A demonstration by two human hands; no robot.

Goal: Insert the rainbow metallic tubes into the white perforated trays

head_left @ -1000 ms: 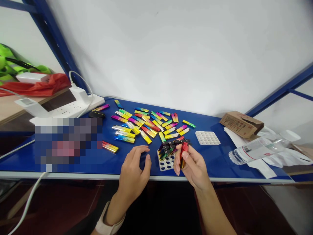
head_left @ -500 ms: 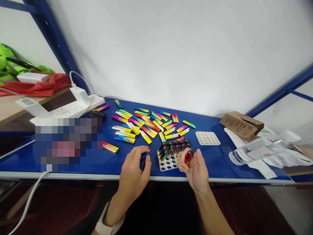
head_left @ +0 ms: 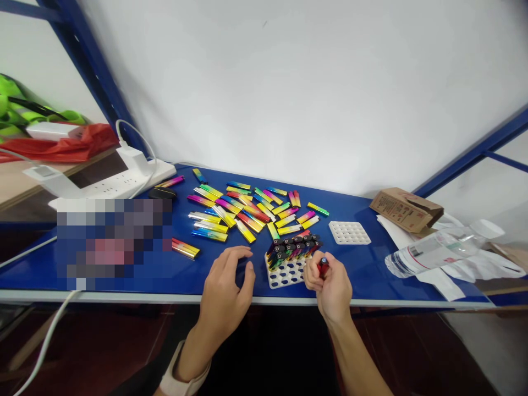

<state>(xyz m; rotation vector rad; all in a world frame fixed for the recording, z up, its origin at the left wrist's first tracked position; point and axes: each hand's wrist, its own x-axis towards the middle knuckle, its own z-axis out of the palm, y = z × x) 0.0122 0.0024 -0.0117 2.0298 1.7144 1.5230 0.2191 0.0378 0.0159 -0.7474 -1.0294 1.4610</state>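
Note:
My right hand (head_left: pixel 333 283) is closed round a red lighter (head_left: pixel 323 267), whose top end points up between the curled fingers. It is at the right edge of a white perforated tray (head_left: pixel 284 278). Several black-topped lighters (head_left: pixel 291 247) stand upright, packed close together, in the tray's back rows; holes show in the front rows. To the left of the tray, my left hand (head_left: pixel 226 280) is held above the table edge, thumb and fingers apart, with nothing in it. Behind both hands, shiny multicoloured lighter-shaped pieces (head_left: pixel 247 212) lie scattered in a loose pile.
A second white perforated tray (head_left: pixel 350 233) lies at the right. Past it are a cardboard box (head_left: pixel 406 210) and a plastic bottle (head_left: pixel 437 252) on its side. At the left are a white power strip (head_left: pixel 115 184) with a cable and a blurred-out patch (head_left: pixel 115 242).
My right hand has shifted slightly right, and its fingers have closed more tightly round the red lighter. The lighter's top has turned. My left hand has hardly moved.

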